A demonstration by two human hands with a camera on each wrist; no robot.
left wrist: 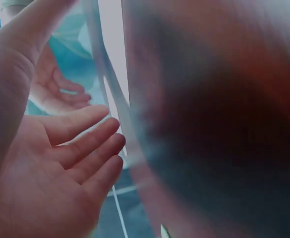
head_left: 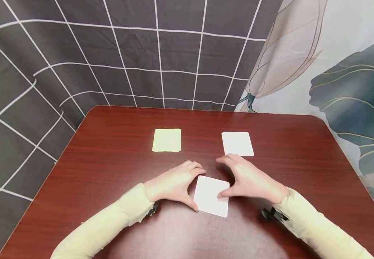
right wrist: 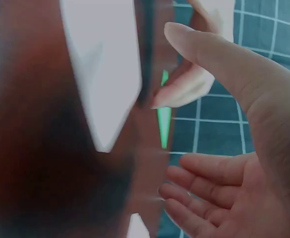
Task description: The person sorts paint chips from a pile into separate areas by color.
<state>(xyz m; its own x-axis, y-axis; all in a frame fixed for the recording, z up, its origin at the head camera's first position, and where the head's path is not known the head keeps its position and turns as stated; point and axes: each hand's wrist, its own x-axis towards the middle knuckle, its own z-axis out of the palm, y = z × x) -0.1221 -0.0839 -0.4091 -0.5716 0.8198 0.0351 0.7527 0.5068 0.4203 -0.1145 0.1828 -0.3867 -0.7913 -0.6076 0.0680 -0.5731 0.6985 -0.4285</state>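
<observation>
A white square card (head_left: 210, 199) with rounded corners lies slightly turned on the table, between the two hands. To its left is my left hand (head_left: 177, 182), palm side toward the card, fingers loosely bent and thumb tip by the lower left corner. On the other side my right hand (head_left: 251, 180) faces it, its thumb overlapping the card's right edge in the head view. The right wrist view shows a gap between the right thumb (right wrist: 199, 44) and the white card (right wrist: 105, 74). Neither hand grips anything.
Farther back on the reddish-brown table (head_left: 115, 151) lie a yellow-green square card (head_left: 167, 140) at left and another white card (head_left: 238, 144) at right, just beyond the right fingertips. A dark gridded curtain (head_left: 135, 50) and a leaf-patterned one (head_left: 351, 86) hang behind the table.
</observation>
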